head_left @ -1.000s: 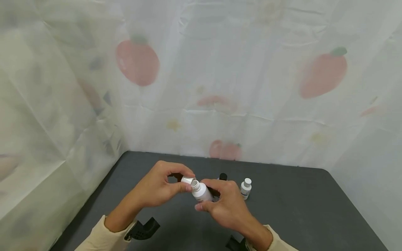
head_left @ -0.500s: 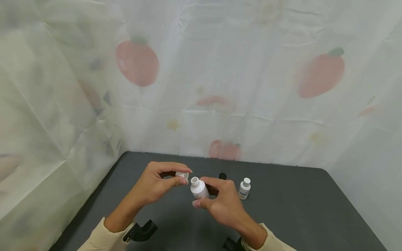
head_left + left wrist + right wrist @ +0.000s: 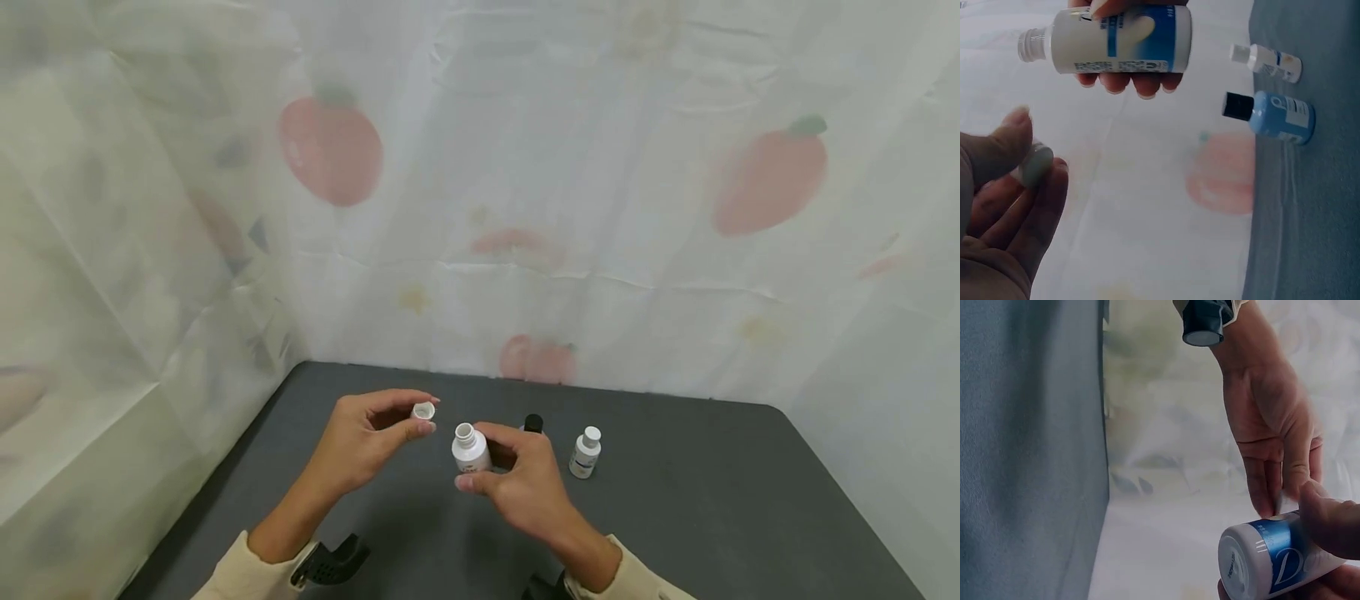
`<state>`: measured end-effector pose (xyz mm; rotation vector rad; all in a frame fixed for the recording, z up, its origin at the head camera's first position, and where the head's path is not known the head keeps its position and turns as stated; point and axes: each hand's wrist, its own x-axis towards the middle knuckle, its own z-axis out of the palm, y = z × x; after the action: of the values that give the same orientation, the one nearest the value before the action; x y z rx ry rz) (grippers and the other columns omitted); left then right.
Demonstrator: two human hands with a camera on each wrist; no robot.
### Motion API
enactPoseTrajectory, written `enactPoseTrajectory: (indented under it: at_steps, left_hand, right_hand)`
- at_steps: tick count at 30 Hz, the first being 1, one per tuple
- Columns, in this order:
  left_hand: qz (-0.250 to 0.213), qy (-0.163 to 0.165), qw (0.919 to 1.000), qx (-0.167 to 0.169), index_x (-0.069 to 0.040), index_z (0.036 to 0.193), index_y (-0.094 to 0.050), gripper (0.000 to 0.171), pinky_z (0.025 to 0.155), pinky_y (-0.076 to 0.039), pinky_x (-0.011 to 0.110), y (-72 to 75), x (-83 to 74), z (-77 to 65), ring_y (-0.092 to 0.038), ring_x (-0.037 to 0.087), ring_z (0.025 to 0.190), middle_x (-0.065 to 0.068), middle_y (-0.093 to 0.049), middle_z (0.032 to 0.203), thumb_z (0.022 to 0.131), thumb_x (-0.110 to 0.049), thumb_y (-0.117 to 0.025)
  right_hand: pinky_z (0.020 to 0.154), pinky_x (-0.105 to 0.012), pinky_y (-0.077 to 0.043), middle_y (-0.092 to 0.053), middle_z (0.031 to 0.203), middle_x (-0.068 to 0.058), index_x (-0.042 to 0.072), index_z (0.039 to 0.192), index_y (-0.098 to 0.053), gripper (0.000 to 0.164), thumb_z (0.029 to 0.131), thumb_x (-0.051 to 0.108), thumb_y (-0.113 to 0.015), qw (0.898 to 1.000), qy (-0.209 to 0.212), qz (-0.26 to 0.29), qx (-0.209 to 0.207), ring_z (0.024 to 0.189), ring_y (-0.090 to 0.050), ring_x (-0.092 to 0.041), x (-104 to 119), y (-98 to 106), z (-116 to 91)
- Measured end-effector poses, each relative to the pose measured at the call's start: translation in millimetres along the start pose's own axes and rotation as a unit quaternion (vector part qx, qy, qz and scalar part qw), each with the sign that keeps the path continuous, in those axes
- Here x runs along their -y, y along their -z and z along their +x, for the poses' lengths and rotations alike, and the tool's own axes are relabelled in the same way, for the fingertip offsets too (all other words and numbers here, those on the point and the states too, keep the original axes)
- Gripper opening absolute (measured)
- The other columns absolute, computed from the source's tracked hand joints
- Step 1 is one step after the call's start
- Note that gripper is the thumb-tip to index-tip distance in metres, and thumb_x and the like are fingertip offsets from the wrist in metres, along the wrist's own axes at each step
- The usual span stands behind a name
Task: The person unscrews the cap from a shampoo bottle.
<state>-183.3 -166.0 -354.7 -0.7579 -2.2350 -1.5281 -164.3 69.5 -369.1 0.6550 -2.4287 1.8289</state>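
Observation:
My left hand pinches a white screw cap between thumb and fingers, its hollow underside tipped toward the head camera. To the right, my right hand grips a white bottle round its body. The bottle's threaded neck is bare and points up, well above the table. A gap separates cap and bottle. In the left wrist view the bottle shows a blue and white printed label. The right wrist view shows the base of the bottle, with my thumb across its side.
Behind my right hand stands a blue bottle with a black cap, mostly hidden in the head view. A smaller white capped bottle stands right of it on the dark grey table. A fruit-printed white curtain hangs behind.
The cap has come away from the bottle's neck and moved left with my left hand, turning its hollow side up. The bottle has shifted slightly left and become more upright.

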Motion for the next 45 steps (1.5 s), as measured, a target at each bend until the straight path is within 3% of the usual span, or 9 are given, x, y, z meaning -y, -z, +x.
enactPoseTrajectory:
  at_steps: [8, 16, 24, 29, 36, 45]
  left_hand:
    - [0.057, 0.028, 0.9979, -0.007, -0.011, 0.120, -0.075, 0.028, 0.083, -0.064, 0.024, 1.7, 9.7, -5.4, -0.079, 0.016, 0.099, 0.007, -0.077, 0.113, 0.093, -0.014, -0.080]
    - [0.061, 0.087, 0.9935, -0.039, -0.018, 0.118, -0.079, 0.027, 0.080, -0.063, 0.022, 3.9, 18.5, -9.7, -0.076, 0.007, 0.097, 0.004, -0.079, 0.113, 0.091, -0.019, -0.082]
    - [0.079, 0.141, 0.9853, -0.057, -0.016, 0.120, -0.079, 0.032, 0.078, -0.061, 0.017, 4.1, 26.2, -10.9, -0.079, 0.019, 0.101, 0.008, -0.080, 0.116, 0.089, -0.020, -0.085]
    - [0.102, 0.153, 0.9797, -0.079, -0.015, 0.119, -0.080, 0.032, 0.076, -0.061, 0.017, 3.8, 32.8, -11.6, -0.079, 0.019, 0.098, 0.008, -0.081, 0.112, 0.088, -0.017, -0.086]
    - [0.122, 0.165, 0.9751, -0.085, -0.013, 0.118, -0.079, 0.030, 0.077, -0.063, 0.021, 3.8, 43.6, -12.1, -0.079, 0.024, 0.100, 0.009, -0.081, 0.113, 0.088, -0.013, -0.084]
    - [0.130, 0.184, 0.9707, -0.085, -0.012, 0.118, -0.080, 0.030, 0.077, -0.063, 0.021, 1.2, 60.3, -12.8, -0.079, 0.025, 0.102, 0.010, -0.080, 0.113, 0.088, -0.010, -0.084]
  right_hand:
    - [0.086, -0.023, -0.060, -0.079, 0.113, -0.014, 0.009, 0.123, -0.076, 0.048, 0.078, 0.004, -0.089, 1.000, -0.015, 0.021, 0.004, 0.101, -0.077, -0.018, -5, -6, 4]
    - [0.084, -0.022, -0.059, -0.078, 0.110, -0.018, 0.005, 0.122, -0.076, 0.048, 0.076, -0.002, -0.087, 0.999, -0.022, 0.042, -0.002, 0.095, -0.075, -0.014, -15, -12, 10]
    - [0.085, -0.021, -0.059, -0.077, 0.114, -0.020, 0.003, 0.124, -0.075, 0.049, 0.076, -0.004, -0.085, 0.998, -0.022, 0.056, 0.006, 0.098, -0.074, -0.015, -27, -21, 17]
    - [0.085, -0.019, -0.058, -0.077, 0.115, -0.020, 0.002, 0.125, -0.074, 0.050, 0.077, -0.004, -0.085, 0.998, -0.022, 0.057, 0.004, 0.099, -0.074, -0.017, -34, -26, 23]
    - [0.086, -0.022, -0.061, -0.077, 0.115, -0.019, 0.000, 0.126, -0.073, 0.051, 0.077, -0.004, -0.086, 0.997, -0.027, 0.067, -0.011, 0.099, -0.075, -0.016, -45, -34, 29]
    - [0.089, -0.028, -0.063, -0.074, 0.122, -0.023, -0.002, 0.131, -0.069, 0.055, 0.078, -0.005, -0.085, 0.997, -0.030, 0.073, -0.021, 0.109, -0.075, -0.032, -52, -40, 34]
